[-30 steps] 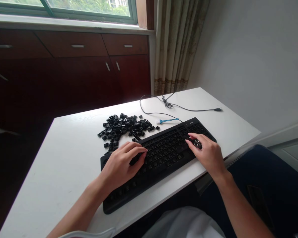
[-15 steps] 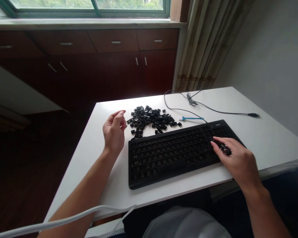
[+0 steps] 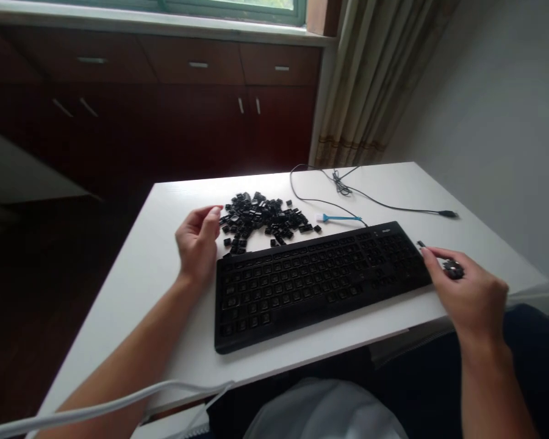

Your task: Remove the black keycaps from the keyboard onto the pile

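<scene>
A person sat at a white worktop [image 3: 132, 268] with a black keyboard [image 3: 320, 277] lying slantwise across it, its cable [image 3: 375, 198] trailing toward the far edge and ending in a plug at the right. The left hand [image 3: 196, 244] hovered just beside the keyboard's left far corner, forearm stretched in from the lower left, wrist bent slightly, fingers curled loosely with the thumb near the forefinger; whether that grip had hold of anything could not be told. Just beyond it lay a heap of loose black keycaps [image 3: 263, 216], spread on the worktop behind the keyboard's far edge. A small blue-handled brush [image 3: 341, 217] lay to the right of the heap, near the cable. The right hand [image 3: 471, 292] was held past the keyboard's right end, palm down, fingers closed round a small dark object [image 3: 452, 268], which looked like a keycap though it was too blurred to be sure. Dark wooden cabinets [image 3: 201, 103] and a curtain [image 3: 375, 79] stood behind.
</scene>
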Motion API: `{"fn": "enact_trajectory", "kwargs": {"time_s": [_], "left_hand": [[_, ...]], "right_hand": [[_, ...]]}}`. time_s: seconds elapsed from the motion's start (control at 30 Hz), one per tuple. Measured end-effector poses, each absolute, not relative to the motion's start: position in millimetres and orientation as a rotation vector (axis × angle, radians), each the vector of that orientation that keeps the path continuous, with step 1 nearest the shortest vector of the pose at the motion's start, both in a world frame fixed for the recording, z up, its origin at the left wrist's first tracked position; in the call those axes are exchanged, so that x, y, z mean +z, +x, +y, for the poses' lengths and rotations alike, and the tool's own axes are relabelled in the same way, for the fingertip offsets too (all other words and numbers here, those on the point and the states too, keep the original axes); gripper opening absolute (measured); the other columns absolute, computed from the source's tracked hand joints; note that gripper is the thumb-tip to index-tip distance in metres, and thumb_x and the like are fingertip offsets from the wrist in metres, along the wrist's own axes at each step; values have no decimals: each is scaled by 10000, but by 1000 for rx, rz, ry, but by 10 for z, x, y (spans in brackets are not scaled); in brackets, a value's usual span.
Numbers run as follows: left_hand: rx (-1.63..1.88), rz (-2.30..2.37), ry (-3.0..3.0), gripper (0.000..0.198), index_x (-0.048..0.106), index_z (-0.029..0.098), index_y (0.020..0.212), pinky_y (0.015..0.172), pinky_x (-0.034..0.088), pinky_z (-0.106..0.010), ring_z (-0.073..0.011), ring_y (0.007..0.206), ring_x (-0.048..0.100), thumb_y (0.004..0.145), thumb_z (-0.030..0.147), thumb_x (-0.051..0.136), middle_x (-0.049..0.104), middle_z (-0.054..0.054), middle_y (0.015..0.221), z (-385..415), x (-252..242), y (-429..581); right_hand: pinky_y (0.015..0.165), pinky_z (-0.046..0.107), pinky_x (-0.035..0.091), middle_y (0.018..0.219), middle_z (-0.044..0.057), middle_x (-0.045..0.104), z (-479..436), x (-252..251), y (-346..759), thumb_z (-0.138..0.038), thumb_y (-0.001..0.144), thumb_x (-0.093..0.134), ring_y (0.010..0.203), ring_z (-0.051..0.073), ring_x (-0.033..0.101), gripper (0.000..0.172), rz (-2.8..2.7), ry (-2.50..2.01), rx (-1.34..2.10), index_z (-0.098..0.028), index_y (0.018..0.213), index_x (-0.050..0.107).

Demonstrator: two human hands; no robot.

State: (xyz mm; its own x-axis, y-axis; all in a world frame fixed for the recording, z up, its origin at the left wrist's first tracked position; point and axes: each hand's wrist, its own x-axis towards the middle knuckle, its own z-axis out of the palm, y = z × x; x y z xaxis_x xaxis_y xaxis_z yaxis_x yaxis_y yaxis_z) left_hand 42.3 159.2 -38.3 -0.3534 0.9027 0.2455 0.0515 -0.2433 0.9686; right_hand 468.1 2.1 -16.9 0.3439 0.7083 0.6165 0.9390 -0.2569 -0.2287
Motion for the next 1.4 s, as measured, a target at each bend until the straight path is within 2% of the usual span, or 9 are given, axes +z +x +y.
{"fn": "enact_trajectory", "kwargs": {"time_s": [0.1,0.2,0.33,0.53,0.63,0.7,0.8,1.13,1.4], "left_hand": [[1657,1335,1213,215,751,179,970,529,355,-241,-96,577,432,865,363,710,539,23,667,1558,-379,455],[1642,1299,1223,226,751,184,984,566,418,-239,-100,620,490,877,378,708,614,-7,756,1539,-384,457],[1625,1278,1250,234,751,181,1007,650,486,-247,-113,726,578,899,383,699,676,-47,869,1512,-379,451],[1580,1277,1276,236,745,188,1002,654,501,-259,-124,737,597,903,396,692,679,-46,847,1505,-369,454],[1588,1286,1265,232,748,187,983,625,478,-256,-111,675,563,892,395,700,655,-25,789,1509,-364,461],[1598,1319,1247,224,754,190,973,594,452,-252,-104,629,527,879,388,709,624,-3,736,1514,-362,461],[1585,1342,1243,217,761,187,996,547,385,-244,-91,593,461,877,362,717,564,18,685,1531,-370,452],[1561,1394,1251,227,759,151,1043,560,350,-242,-90,618,453,886,309,715,547,27,667,1541,-370,439],[1568,1379,1276,222,756,150,1042,555,355,-243,-90,613,453,890,306,713,539,28,663,1527,-358,441]], "right_hand": [[632,432,456,729,107,743,-4,-255,4720,-584,899,652,699,338,696,407,-1380,-2113,-581,-238,1046,806],[628,477,417,624,106,645,4,-322,4769,-607,908,616,689,380,651,454,-1357,-2145,-549,-267,1157,787],[584,491,371,553,77,526,18,-355,4812,-644,885,614,625,381,578,450,-1334,-2126,-543,-355,1193,769],[593,491,388,609,77,571,27,-388,4830,-654,879,611,649,395,589,447,-1375,-2125,-537,-386,1207,753],[617,467,414,627,89,646,56,-383,4846,-652,885,615,672,379,644,443,-1406,-2127,-574,-323,1123,791],[657,419,466,778,100,752,87,-364,4851,-614,914,604,747,338,705,439,-1492,-2122,-504,-265,1102,794],[689,355,502,881,84,795,149,-338,4852,-570,933,601,785,285,739,411,-1442,-2068,-508,-226,1036,800],[697,335,526,913,58,804,207,-307,4818,-492,952,613,808,266,759,327,-1515,-2031,-455,-226,974,802],[874,367,582,1096,52,787,139,-296,4809,-370,972,590,980,245,754,262,-1681,-1925,-388,-222,1077,780]]}}
